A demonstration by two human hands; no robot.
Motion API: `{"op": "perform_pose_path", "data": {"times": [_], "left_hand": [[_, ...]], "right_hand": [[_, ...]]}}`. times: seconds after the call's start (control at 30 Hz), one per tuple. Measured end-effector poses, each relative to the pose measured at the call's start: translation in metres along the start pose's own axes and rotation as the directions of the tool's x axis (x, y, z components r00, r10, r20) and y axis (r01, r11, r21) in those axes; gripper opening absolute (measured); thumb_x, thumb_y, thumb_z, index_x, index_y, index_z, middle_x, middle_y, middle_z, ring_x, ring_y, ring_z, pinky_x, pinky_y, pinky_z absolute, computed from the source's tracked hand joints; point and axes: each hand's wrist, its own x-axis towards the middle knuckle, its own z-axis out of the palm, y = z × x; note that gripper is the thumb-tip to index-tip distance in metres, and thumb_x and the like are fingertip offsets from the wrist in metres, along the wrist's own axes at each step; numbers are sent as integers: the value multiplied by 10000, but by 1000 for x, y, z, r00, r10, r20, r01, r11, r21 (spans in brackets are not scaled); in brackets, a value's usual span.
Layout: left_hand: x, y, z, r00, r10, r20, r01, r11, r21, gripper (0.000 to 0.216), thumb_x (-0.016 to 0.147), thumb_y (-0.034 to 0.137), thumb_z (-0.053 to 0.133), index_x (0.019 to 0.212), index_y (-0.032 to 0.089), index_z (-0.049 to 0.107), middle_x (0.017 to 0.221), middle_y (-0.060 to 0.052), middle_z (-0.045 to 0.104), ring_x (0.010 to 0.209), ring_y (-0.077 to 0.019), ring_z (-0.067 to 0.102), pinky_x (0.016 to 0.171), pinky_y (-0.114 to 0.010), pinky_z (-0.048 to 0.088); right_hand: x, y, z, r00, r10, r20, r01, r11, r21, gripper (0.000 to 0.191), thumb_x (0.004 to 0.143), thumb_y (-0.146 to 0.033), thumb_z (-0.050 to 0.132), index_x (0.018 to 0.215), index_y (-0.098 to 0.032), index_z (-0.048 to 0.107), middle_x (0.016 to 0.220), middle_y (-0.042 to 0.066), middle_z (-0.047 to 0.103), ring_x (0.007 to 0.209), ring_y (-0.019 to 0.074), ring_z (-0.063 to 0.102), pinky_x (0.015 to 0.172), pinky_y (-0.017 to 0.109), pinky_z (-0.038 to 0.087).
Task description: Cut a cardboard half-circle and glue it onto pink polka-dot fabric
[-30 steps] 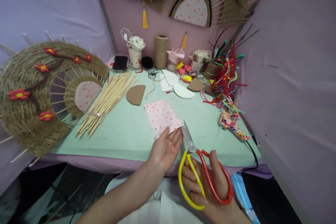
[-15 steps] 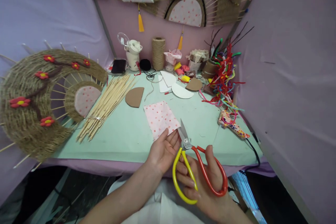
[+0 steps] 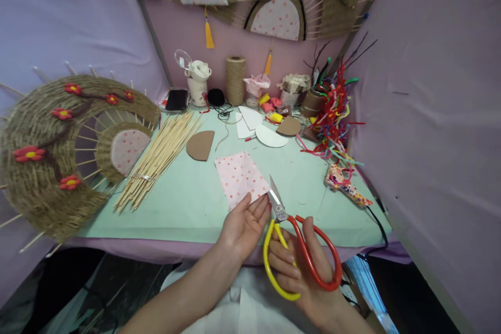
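Observation:
In my right hand (image 3: 303, 271) is a pair of scissors (image 3: 300, 248) with one yellow and one red handle. The fingers pass through the yellow loop and the thumb lies at the red one. The metal blades point up and away from me, their tip beside the right corner of a pink dotted cloth (image 3: 241, 180). My left hand (image 3: 245, 224), palm up, holds that cloth by its near edge, between the thumb and the fingers beneath. The rest of the cloth extends over the table. Part of the left fingers is hidden under the cloth.
A bundle of thin sticks (image 3: 156, 162) and a brown cardboard piece (image 3: 201, 146) lie left of the cloth. White paper cut-outs (image 3: 271, 136) are behind it. A patterned glue gun (image 3: 346, 185) with a cord lies right. A twine-woven fan (image 3: 50, 156) stands at left.
The scissors and my right hand have shifted slightly to the right, and the handles have drawn a little closer together. My left hand and the cloth have barely moved.

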Motion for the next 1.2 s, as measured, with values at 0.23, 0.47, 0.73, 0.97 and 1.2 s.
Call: {"op": "perform_pose_path", "data": {"times": [0.23,0.47,0.73,0.97,1.2], "left_hand": [[0,2,-2,1000,8,2,-8,1000,-3,132,934,128,503,937,79,625,919,-138,729,863,-190,727,778,-279,594],[-1,4,-3,1000,-4,4,4,1000,18,132,931,132,512,944,80,632,958,-141,727,887,-190,722,785,-275,591],[-2,4,-3,1000,-14,9,14,999,39,182,947,150,495,993,43,635,997,-146,726,883,-184,720,782,-266,589],[0,4,-4,1000,9,18,-9,1000,24,151,942,149,503,909,89,638,960,-131,728,883,-186,719,813,-279,580],[-4,4,-2,999,-29,33,26,996,83,195,955,171,484,1009,60,635,973,-133,724,874,-171,712,818,-253,558]], "right_hand": [[5,-1,-9,1000,-3,22,4,999,-38,430,815,-572,660,786,-156,550,518,-92,425,357,-9,184,280,70,177],[6,-1,-4,999,3,-44,-9,992,-129,542,791,-694,589,807,-154,543,525,-86,433,348,-11,191,291,90,192],[7,-9,3,997,78,-18,-80,983,-166,597,757,-763,548,800,-168,541,614,-31,486,433,44,343,352,142,274],[1,-11,7,991,133,3,-131,979,-153,614,799,-772,460,765,-163,530,646,-4,500,436,52,349,360,160,252],[9,-14,15,989,147,-14,-147,979,-140,636,791,-765,484,802,-136,575,708,27,542,478,56,394,398,153,264]]}}
